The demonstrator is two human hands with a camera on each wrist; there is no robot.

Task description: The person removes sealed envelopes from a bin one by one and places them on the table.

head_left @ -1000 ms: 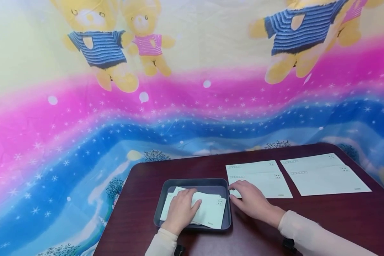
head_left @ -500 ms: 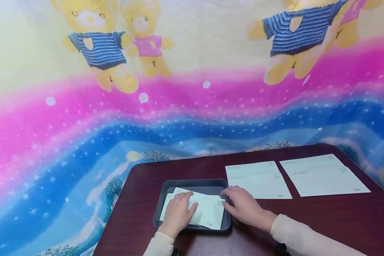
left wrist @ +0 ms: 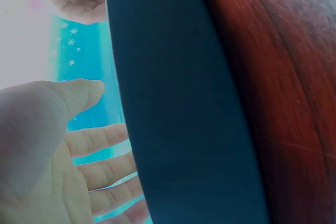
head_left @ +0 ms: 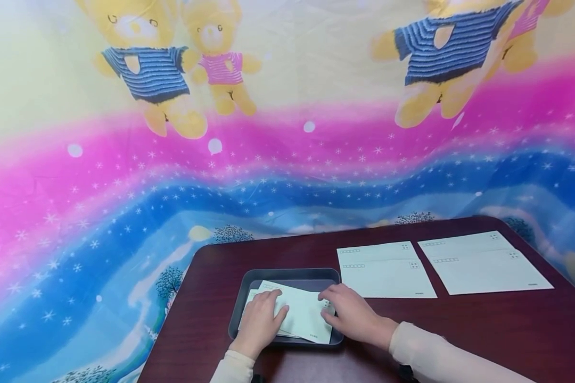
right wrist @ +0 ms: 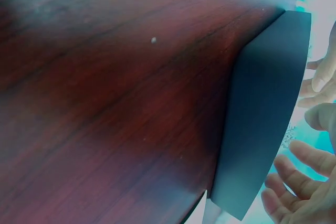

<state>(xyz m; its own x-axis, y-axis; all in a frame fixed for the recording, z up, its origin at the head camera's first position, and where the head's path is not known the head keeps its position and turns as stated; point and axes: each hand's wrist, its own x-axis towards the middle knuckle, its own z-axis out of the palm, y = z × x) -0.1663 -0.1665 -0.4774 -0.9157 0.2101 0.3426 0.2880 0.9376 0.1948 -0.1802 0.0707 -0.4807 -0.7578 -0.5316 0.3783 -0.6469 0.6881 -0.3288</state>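
Loose white envelopes [head_left: 304,314] with printed postcode boxes lie overlapping and askew in a shallow dark grey tray [head_left: 287,274]. My left hand [head_left: 259,323] is over the left part of this pile, fingers spread and slightly bent. Over the tray's right rim reaches my right hand [head_left: 356,315], its fingers and thumb near the right end of the top envelope. Neither hand visibly grips anything; whether the fingertips touch the paper cannot be told. Each wrist view shows the tray's outer wall [left wrist: 178,98] hiding the envelopes, with loosely extended fingers [right wrist: 299,174] above its edge.
Two pairs of overlapping white envelopes lie flat on the dark red wooden table [head_left: 201,298]: the nearer pair [head_left: 388,279] right of the tray, the other pair [head_left: 489,274] farther right. Behind the table hangs a cloth [head_left: 287,149] printed with bears.
My right hand has moved left from beside the tray to over the envelopes' right end. The left hand has shifted slightly left and down. The envelopes in the tray look almost unmoved.
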